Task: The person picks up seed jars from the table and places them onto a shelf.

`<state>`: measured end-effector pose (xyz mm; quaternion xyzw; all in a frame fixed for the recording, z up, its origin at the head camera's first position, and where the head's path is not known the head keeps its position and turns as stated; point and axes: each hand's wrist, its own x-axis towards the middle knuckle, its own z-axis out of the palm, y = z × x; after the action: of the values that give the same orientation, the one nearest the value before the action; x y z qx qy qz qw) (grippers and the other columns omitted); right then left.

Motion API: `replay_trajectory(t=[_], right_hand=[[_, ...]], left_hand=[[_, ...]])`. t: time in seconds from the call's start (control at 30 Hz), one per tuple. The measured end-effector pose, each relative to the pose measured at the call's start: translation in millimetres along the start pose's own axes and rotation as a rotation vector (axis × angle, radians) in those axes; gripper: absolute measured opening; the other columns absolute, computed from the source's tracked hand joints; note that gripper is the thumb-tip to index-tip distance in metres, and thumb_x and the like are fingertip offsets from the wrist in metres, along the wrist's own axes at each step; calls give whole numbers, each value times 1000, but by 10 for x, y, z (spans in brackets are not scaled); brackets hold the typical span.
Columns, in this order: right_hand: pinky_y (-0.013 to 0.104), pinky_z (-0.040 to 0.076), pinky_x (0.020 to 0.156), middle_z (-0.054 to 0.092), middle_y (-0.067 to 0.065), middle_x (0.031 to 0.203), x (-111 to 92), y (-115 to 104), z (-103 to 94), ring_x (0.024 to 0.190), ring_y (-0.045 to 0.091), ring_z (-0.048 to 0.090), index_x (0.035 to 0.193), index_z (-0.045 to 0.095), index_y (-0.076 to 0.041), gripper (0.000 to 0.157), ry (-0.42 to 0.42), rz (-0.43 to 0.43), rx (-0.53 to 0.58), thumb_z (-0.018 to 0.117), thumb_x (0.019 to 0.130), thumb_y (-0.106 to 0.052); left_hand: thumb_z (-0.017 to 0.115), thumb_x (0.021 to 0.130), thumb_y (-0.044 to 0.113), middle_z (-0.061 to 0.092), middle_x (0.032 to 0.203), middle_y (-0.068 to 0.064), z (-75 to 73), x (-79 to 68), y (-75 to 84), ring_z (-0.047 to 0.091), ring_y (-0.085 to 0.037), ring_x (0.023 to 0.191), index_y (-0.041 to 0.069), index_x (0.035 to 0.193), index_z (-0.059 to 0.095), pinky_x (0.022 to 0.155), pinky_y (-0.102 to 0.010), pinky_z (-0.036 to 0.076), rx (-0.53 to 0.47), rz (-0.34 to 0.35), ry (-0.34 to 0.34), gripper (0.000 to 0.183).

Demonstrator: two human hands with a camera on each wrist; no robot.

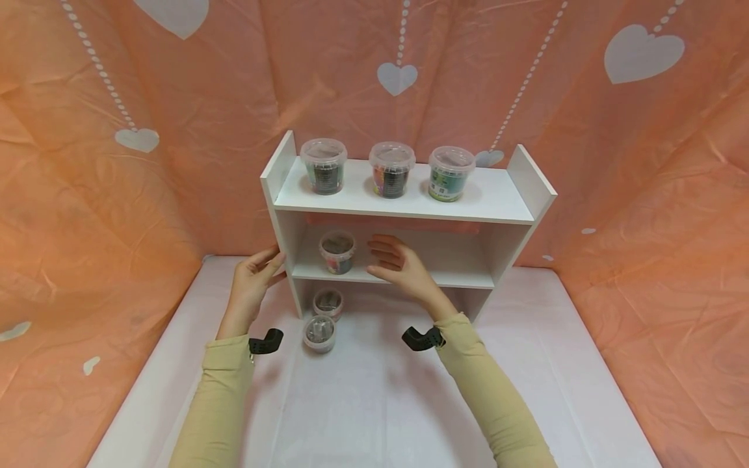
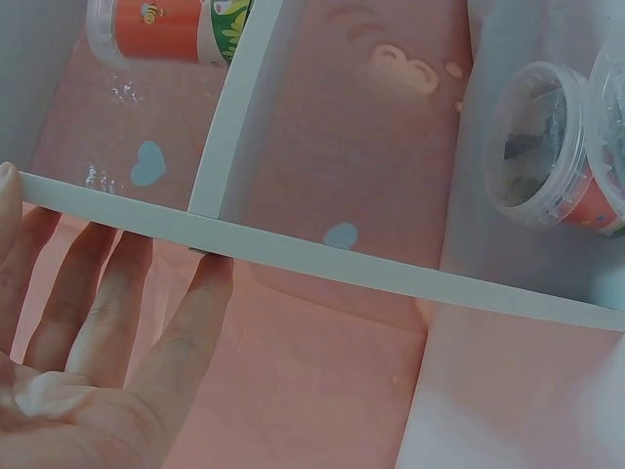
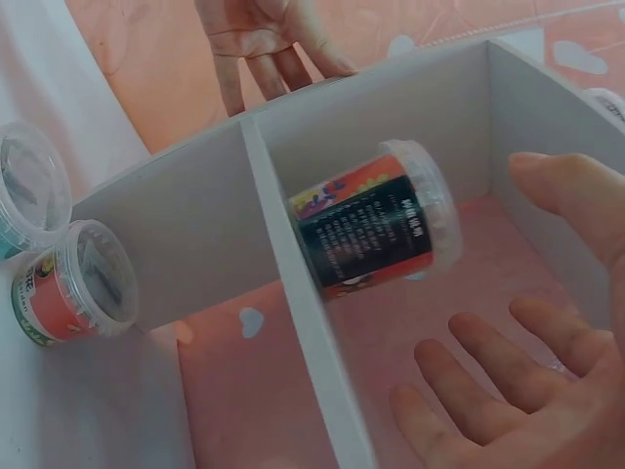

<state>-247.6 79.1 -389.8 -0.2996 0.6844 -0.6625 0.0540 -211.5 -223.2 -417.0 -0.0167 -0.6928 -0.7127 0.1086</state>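
My left hand (image 1: 250,281) is at the left side panel of a white shelf unit (image 1: 494,194). In the left wrist view its fingers (image 2: 174,357) are extended along the panel's edge, touching it. My right hand (image 1: 405,270) hovers before the middle shelf with fingers spread and holds nothing. Just left of it, a clear-lidded plastic tub (image 1: 338,261) with a printed label stands on that shelf. The right wrist view shows this tub (image 3: 376,230) apart from the right fingers (image 3: 479,371), its dark label panel facing out.
Three similar tubs line the top shelf: left tub (image 1: 324,175), middle tub (image 1: 391,179), right tub (image 1: 449,182). Down at the lower left are two more, a rear tub (image 1: 328,303) and a front tub (image 1: 319,333). An orange heart-patterned curtain (image 1: 234,84) surrounds the white tabletop (image 1: 351,409).
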Motion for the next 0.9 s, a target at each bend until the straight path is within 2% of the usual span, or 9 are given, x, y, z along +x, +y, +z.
replay_trajectory(t=[0.17, 0.27, 0.53, 0.73, 0.9], right_hand=[[57, 31, 107, 41, 36, 135, -89, -186, -6, 125, 50, 40, 139, 34, 13, 63, -15, -10, 30, 65, 84, 13], [58, 30, 107, 39, 37, 136, -136, -215, -12, 126, 50, 38, 139, 33, 15, 64, -27, -16, 45, 64, 83, 14], [54, 30, 109, 38, 33, 140, -229, -4, -47, 129, 46, 37, 141, 35, 8, 67, -85, -17, 86, 66, 82, 16], [50, 35, 107, 38, 29, 142, -298, 27, -42, 129, 40, 40, 143, 37, 2, 69, -122, -36, 81, 69, 82, 10], [56, 34, 106, 38, 30, 141, -339, 47, -32, 129, 43, 39, 143, 35, 4, 71, -156, -64, 87, 70, 82, 10]], left_hand=[[63, 94, 22, 47, 137, -22, -2, 2, -2, 57, -11, 110, -8, 136, 47, 92, -44, 48, -4, 0, 0, 53], [63, 94, 22, 48, 137, -21, -2, 0, 0, 58, -10, 109, -8, 136, 47, 93, -46, 47, -5, 1, -1, 53], [62, 94, 21, 48, 137, -21, 7, -3, 11, 58, -11, 109, -8, 135, 48, 92, -44, 48, 0, -4, 1, 53], [62, 95, 23, 46, 139, -22, 11, -9, 23, 57, -14, 112, -7, 136, 48, 93, -45, 48, 10, -9, -2, 53], [62, 94, 22, 46, 139, -21, 18, -13, 29, 57, -15, 113, -6, 136, 48, 93, -46, 48, 8, -11, -5, 52]])
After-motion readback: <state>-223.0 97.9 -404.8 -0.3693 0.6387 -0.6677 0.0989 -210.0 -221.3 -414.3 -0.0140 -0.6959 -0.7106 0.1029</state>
